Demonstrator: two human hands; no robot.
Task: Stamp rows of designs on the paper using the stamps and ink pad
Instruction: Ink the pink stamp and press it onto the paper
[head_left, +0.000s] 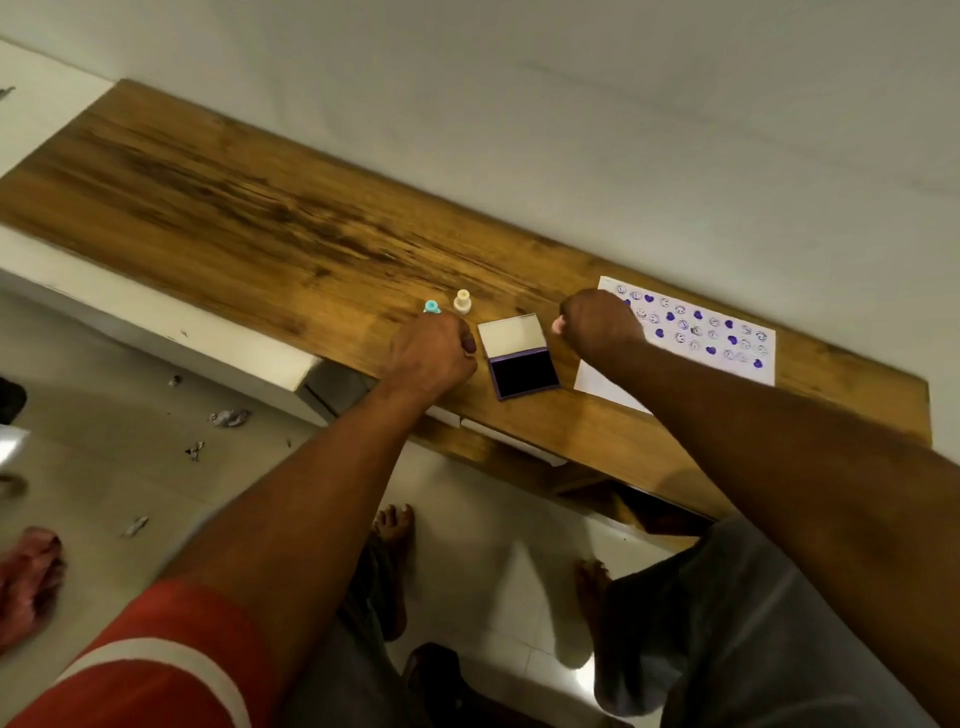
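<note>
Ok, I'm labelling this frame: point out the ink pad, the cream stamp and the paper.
ink pad (524, 371): head view, dark inked surface.
cream stamp (462, 301): head view, its body.
paper (602, 384): head view, bare near corner.

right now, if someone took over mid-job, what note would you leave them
Left hand: closed grip, resting on the table beside the teal stamp; what it holds, if anything, is hidden.
Right hand: closed on a pink stamp, over the paper's left edge.
Cream stamp stands by the teal one. Ink pad lies open between the hands.
Paper: rows of purple faces and hearts fill the upper part; the near strip is blank, so stamping remains there.
</note>
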